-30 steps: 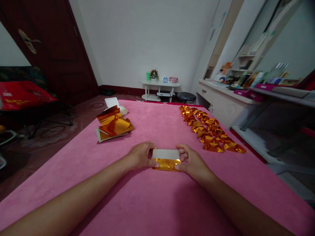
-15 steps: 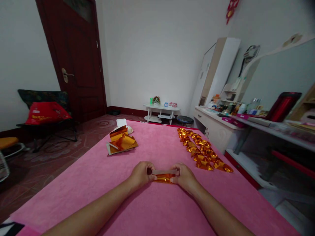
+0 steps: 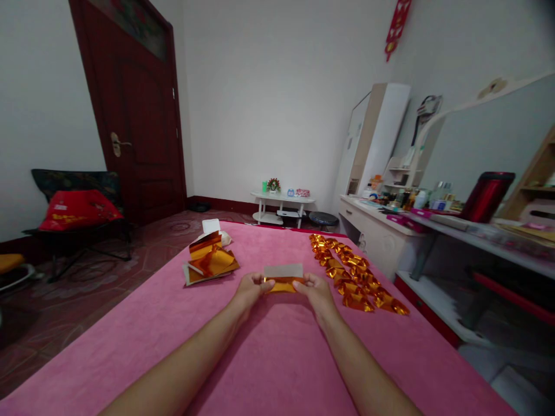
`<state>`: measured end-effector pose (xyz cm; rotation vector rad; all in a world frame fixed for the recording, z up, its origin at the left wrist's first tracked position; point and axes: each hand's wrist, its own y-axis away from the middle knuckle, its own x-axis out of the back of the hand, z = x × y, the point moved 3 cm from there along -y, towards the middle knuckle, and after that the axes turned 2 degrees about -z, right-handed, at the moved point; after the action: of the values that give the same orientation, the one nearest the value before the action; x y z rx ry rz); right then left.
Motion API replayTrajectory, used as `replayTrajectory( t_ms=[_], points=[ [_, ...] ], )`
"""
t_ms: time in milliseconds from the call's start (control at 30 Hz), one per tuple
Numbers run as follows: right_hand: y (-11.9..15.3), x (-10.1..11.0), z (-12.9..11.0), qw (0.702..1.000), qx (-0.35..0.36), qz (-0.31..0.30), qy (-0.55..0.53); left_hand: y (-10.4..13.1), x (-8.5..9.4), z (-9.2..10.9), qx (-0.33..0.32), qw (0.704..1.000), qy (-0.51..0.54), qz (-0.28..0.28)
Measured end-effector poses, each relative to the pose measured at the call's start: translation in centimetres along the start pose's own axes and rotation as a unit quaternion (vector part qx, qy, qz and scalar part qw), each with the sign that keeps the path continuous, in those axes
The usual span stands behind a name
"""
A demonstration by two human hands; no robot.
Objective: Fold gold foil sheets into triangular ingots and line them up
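A sheet of gold foil paper (image 3: pixel 284 284) is stretched level between my hands, its lower part shiny gold and its upper part a pale grey-white backing. My left hand (image 3: pixel 252 290) pinches the left end, with the thumb on the gold face. At the right end, my right hand (image 3: pixel 315 289) pinches it the same way. Ahead and to the left lies a stack of gold foil sheets (image 3: pixel 212 263), some bent upward. Over on the right, several folded gold foil pieces (image 3: pixel 347 268) with a crinkled look lie in rows.
The pink cloth (image 3: pixel 269 358) covers the surface under my hands. Behind the foil stack sits a small white container (image 3: pixel 211 226). Along the right stands a white dressing table (image 3: pixel 381 219) with bottles and a red cylinder (image 3: pixel 488 196). A low white stand (image 3: pixel 281 198) is by the far wall.
Both hands have moved up and away from me with the foil sheet. More of its pale backing now shows above the gold part. The view has tilted up slightly.
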<state>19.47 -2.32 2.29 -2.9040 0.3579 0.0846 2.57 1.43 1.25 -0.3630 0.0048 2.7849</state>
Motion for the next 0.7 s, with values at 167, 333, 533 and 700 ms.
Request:
replayTrajectory(
  t_ms=[167,333,533,700],
  points=[
    [0.6,-0.6,1.9,0.999,0.012,0.013,-0.027,0.2,-0.8,-1.0,0.041,0.998,-0.032,-0.016],
    [1.4,-1.0,2.1,0.998,0.048,-0.033,-0.004,1.4,-1.3,-0.5,-0.008,0.999,-0.035,0.000],
    [1.7,-1.0,1.5,0.998,0.069,-0.005,-0.005,1.4,-1.0,-0.6,-0.004,1.000,-0.016,0.016],
    [2.0,-0.8,0.7,0.994,0.107,0.031,0.019,0.9,-0.6,-1.3,0.003,0.999,-0.030,0.014]
  ],
)
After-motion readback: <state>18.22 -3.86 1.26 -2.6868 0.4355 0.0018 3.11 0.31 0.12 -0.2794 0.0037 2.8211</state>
